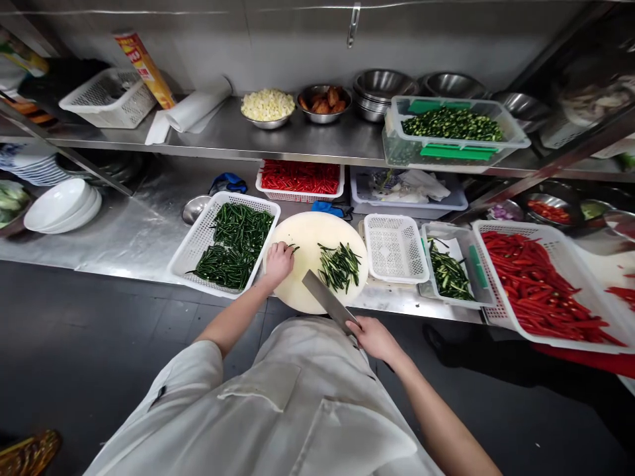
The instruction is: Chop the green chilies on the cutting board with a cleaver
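My left hand (280, 260) is closed at the left side of the round cutting board (302, 297), its fingers on a green chili pepper (296, 248) whose tip sticks out. A cleaver (325, 296) is gripped by its handle in my right hand (372, 337), the blade slanting over the board's front. Just beyond the blade lies a pile of cut green chili peppers (340, 266). Left of the board, a white perforated basket (177, 268) holds many whole green chili peppers (235, 238). My left wrist passes close by the basket's right edge.
Right of the board stand a white basket (397, 248), a clear container (489, 291) with cut green peppers, and a large basket of red chili peppers (540, 284). Behind is a basket of cut red peppers (300, 177). A steel shelf (223, 142) with bowls overhangs the counter's back.
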`<control>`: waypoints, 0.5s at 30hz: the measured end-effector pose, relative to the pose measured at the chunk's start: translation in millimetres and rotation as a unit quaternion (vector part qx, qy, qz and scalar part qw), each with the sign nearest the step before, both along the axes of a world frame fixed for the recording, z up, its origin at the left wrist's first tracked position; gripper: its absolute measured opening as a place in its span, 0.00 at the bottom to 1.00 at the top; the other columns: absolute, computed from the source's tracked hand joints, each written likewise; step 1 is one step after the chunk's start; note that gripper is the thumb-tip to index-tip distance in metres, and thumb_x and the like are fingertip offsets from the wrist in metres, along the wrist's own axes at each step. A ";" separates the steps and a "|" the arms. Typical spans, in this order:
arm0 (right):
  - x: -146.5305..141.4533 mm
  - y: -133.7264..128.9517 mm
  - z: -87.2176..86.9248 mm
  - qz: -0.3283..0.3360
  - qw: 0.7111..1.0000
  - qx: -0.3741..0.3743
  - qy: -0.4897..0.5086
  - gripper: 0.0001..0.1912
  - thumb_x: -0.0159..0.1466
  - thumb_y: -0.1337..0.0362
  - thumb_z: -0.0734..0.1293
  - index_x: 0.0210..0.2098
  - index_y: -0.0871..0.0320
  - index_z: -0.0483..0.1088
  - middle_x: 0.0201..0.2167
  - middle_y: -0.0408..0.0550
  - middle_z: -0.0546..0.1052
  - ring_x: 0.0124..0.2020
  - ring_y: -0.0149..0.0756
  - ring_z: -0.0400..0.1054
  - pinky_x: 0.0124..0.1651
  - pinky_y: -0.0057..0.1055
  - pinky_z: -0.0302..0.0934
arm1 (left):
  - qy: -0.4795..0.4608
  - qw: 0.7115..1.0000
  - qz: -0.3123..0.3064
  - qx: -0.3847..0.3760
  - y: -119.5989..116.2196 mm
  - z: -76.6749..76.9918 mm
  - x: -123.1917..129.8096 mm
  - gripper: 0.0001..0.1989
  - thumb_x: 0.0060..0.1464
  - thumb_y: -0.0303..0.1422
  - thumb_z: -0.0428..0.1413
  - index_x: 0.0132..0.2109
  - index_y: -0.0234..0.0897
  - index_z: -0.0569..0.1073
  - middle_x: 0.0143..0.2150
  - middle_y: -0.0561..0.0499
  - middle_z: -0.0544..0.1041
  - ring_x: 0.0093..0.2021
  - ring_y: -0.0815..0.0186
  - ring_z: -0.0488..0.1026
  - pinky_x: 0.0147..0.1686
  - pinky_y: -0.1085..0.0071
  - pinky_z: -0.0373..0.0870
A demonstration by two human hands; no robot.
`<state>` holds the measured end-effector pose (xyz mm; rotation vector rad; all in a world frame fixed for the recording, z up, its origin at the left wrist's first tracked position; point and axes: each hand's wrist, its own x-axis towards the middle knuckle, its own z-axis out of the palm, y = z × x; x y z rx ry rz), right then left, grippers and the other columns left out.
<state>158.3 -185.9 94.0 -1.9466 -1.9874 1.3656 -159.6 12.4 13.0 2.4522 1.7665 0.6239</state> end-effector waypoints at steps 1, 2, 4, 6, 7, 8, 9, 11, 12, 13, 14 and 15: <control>5.4 -2.9 -1.6 0.003 1.000 -0.011 -0.006 0.23 0.76 0.52 0.57 0.31 0.55 0.71 0.26 0.47 0.80 0.32 0.41 0.75 0.37 0.30 0.55 | 0.006 1.000 -0.013 -0.001 0.8 -1.4 -2.0 0.09 0.66 0.31 0.56 0.50 0.39 0.79 0.50 0.38 0.74 0.55 0.47 0.68 0.55 0.49 0.68; 9.8 -4.4 -3.4 -0.003 1.000 -0.019 -0.014 0.23 0.76 0.52 0.57 0.30 0.55 0.71 0.26 0.47 0.80 0.32 0.41 0.75 0.37 0.30 0.55 | 0.007 1.000 -0.029 -0.003 -1.4 -3.5 -2.0 0.09 0.66 0.30 0.56 0.49 0.40 0.79 0.50 0.39 0.74 0.55 0.47 0.68 0.55 0.50 0.68; 14.2 -4.3 -6.2 -0.025 0.999 -0.020 -0.041 0.24 0.77 0.52 0.56 0.31 0.55 0.72 0.27 0.48 0.80 0.33 0.41 0.75 0.36 0.30 0.55 | -0.005 0.997 -0.071 -0.014 -14.2 -9.8 4.7 0.09 0.68 0.29 0.54 0.49 0.39 0.79 0.50 0.40 0.75 0.55 0.49 0.70 0.56 0.51 0.70; 11.2 -2.1 -6.6 -0.042 0.996 -0.002 -0.081 0.23 0.77 0.53 0.55 0.35 0.56 0.74 0.32 0.52 0.82 0.36 0.42 0.76 0.37 0.30 0.55 | -0.038 0.989 -0.137 -0.042 -35.8 -17.5 19.0 0.11 0.69 0.28 0.52 0.50 0.39 0.79 0.50 0.42 0.76 0.53 0.54 0.72 0.57 0.55 0.73; 7.4 -0.9 -5.5 -0.045 0.994 0.008 -0.101 0.22 0.78 0.54 0.56 0.37 0.56 0.75 0.35 0.53 0.83 0.38 0.43 0.77 0.38 0.31 0.55 | -0.059 0.981 -0.177 -0.060 -48.5 -21.2 27.8 0.12 0.70 0.29 0.51 0.52 0.40 0.78 0.50 0.43 0.76 0.53 0.56 0.73 0.57 0.57 0.74; 2.7 0.0 -3.6 -0.042 0.992 0.014 -0.115 0.21 0.78 0.55 0.56 0.39 0.56 0.76 0.37 0.54 0.84 0.40 0.44 0.77 0.39 0.31 0.54 | -0.080 0.970 -0.215 -0.076 -61.4 -24.5 36.8 0.12 0.71 0.30 0.50 0.53 0.40 0.77 0.51 0.44 0.77 0.53 0.58 0.74 0.57 0.58 0.75; -2.0 0.5 -0.9 -0.035 0.991 0.017 -0.125 0.21 0.78 0.55 0.56 0.41 0.56 0.76 0.39 0.55 0.84 0.41 0.45 0.78 0.40 0.31 0.54 | -0.099 0.960 -0.247 -0.088 -73.5 -27.3 45.3 0.12 0.72 0.31 0.50 0.54 0.40 0.77 0.52 0.44 0.77 0.54 0.59 0.74 0.58 0.59 0.75; -8.6 -0.1 5.9 -0.020 0.990 0.011 -0.137 0.20 0.78 0.55 0.56 0.43 0.56 0.77 0.39 0.55 0.84 0.42 0.46 0.78 0.40 0.32 0.54 | -0.125 0.945 -0.284 -0.100 -92.5 -30.7 58.7 0.12 0.73 0.32 0.50 0.56 0.40 0.76 0.53 0.44 0.77 0.56 0.59 0.74 0.60 0.59 0.76; -9.5 -1.1 9.4 -0.013 0.990 0.007 -0.141 0.20 0.78 0.55 0.56 0.43 0.55 0.77 0.38 0.55 0.84 0.42 0.46 0.78 0.40 0.32 0.54 | -0.132 0.942 -0.290 -0.103 -98.5 -31.7 63.1 0.12 0.73 0.32 0.50 0.56 0.40 0.76 0.54 0.44 0.77 0.57 0.59 0.74 0.60 0.59 0.76; -8.9 -2.5 12.4 -0.009 0.990 0.002 -0.144 0.20 0.78 0.54 0.56 0.43 0.55 0.77 0.38 0.55 0.84 0.42 0.46 0.78 0.39 0.32 0.54 | -0.137 0.941 -0.291 -0.104 -102.0 -32.4 65.9 0.12 0.73 0.32 0.50 0.56 0.40 0.76 0.54 0.43 0.77 0.57 0.59 0.74 0.60 0.59 0.76; -7.2 -4.0 14.6 -0.006 0.990 -0.001 -0.144 0.20 0.78 0.54 0.56 0.43 0.55 0.77 0.38 0.55 0.84 0.42 0.46 0.78 0.39 0.32 0.53 | -0.139 0.942 -0.289 -0.104 -103.5 -33.0 67.3 0.12 0.73 0.32 0.50 0.56 0.40 0.76 0.54 0.43 0.77 0.57 0.59 0.74 0.60 0.59 0.76; -5.2 -5.0 15.4 -0.003 0.990 -0.003 -0.139 0.20 0.78 0.54 0.56 0.42 0.55 0.77 0.38 0.55 0.84 0.42 0.46 0.78 0.39 0.32 0.53 | -0.138 0.942 -0.287 -0.105 -103.5 -33.8 67.9 0.12 0.73 0.32 0.50 0.55 0.39 0.76 0.54 0.43 0.77 0.56 0.59 0.74 0.60 0.59 0.76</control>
